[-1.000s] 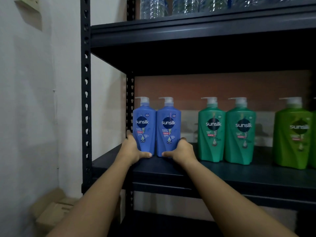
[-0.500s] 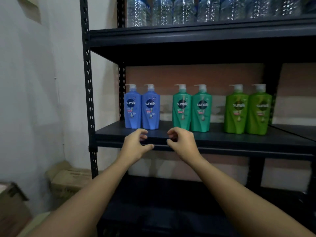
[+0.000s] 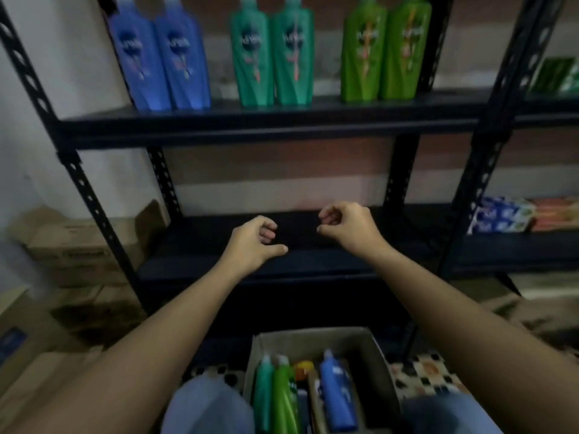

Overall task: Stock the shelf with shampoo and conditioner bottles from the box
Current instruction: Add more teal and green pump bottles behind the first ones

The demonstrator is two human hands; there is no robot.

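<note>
Two blue bottles (image 3: 159, 57), two teal bottles (image 3: 272, 54) and two light green bottles (image 3: 383, 48) stand in a row on the upper black shelf (image 3: 282, 123). Below, between my knees, an open cardboard box (image 3: 313, 339) holds a teal bottle (image 3: 262, 396), a green bottle (image 3: 283, 399), a blue bottle (image 3: 336, 396) and an orange-capped one. My left hand (image 3: 255, 242) and my right hand (image 3: 347, 227) hover side by side in front of the lower shelf (image 3: 194, 261). Their fingers are loosely curled and both hold nothing.
Stacked cardboard boxes (image 3: 78, 245) sit on the floor to the left of the black rack. Toothpaste cartons (image 3: 501, 214) lie on the neighbouring shelf at the right. A black upright post (image 3: 488, 145) divides the two racks. Patterned floor tiles (image 3: 423, 377) show beside the box.
My hands have let go of the blue bottles and drawn back and down from the upper shelf. My view has tilted downward, bringing the lower shelf and the open box into sight.
</note>
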